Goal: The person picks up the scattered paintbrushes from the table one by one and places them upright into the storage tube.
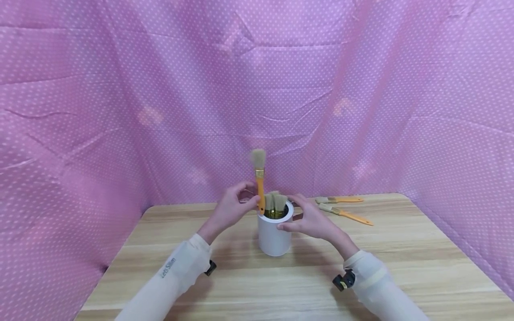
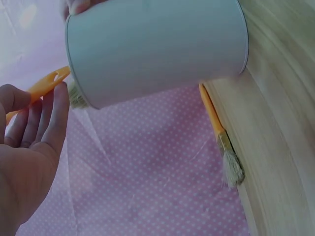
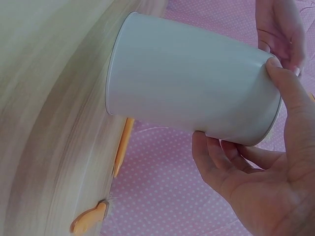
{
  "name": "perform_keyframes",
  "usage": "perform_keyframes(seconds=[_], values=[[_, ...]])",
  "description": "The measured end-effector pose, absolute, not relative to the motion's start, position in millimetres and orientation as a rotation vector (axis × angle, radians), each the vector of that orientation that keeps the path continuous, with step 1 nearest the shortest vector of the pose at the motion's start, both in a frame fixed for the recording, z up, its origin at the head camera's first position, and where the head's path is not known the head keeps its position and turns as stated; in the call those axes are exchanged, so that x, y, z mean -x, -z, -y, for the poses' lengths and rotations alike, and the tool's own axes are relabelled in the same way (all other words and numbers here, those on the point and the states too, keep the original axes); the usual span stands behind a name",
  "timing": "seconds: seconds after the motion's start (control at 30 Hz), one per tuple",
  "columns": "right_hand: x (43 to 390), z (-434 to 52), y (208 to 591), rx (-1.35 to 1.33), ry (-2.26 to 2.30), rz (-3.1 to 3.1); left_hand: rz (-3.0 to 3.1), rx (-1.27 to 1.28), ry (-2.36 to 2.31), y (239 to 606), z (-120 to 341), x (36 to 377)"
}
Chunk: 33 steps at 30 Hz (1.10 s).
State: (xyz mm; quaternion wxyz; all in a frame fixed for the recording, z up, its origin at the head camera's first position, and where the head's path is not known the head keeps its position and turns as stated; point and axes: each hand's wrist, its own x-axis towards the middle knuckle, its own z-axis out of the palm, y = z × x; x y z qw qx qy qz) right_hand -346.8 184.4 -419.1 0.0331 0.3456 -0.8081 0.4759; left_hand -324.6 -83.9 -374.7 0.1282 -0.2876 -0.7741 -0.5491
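A white cylindrical can (image 1: 275, 238) stands upright on the table, with several paintbrushes (image 1: 275, 203) in it, bristles up. My right hand (image 1: 313, 219) grips the can near its rim from the right, thumb on the near side; the right wrist view shows its fingers (image 3: 214, 160) along the can's wall. Between thumb and fingers, my left hand (image 1: 233, 208) pinches a paintbrush (image 1: 260, 187) by its orange handle. Its pale bristles point up, and the handle's holed end is right at the can's left rim.
Two more orange-handled paintbrushes, a farther one (image 1: 343, 199) and a nearer one (image 1: 348, 215), lie on the wooden table (image 1: 249, 290) right of the can. Another paintbrush (image 2: 216, 120) lies near the table's back edge in the left wrist view. Pink dotted cloth (image 1: 257, 98) hangs behind and at both sides.
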Motion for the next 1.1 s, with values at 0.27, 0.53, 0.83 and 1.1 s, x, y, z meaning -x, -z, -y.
perform_keyframes(seconds=[0.27, 0.53, 0.83, 1.1], values=[[347, -185, 421, -1.048, -1.489, 2.497, 2.267, 0.840, 1.489, 386, 76, 329], [336, -181, 410, -1.050, -1.464, 2.486, 2.356, 0.713, 1.439, 397, 81, 333], [317, -182, 390, -1.071, -1.496, 2.457, 2.554, 0.677, 1.511, 419, 86, 334], [337, -184, 410, -1.127, -1.478, 2.496, 2.627, 0.754, 1.499, 435, 77, 333]])
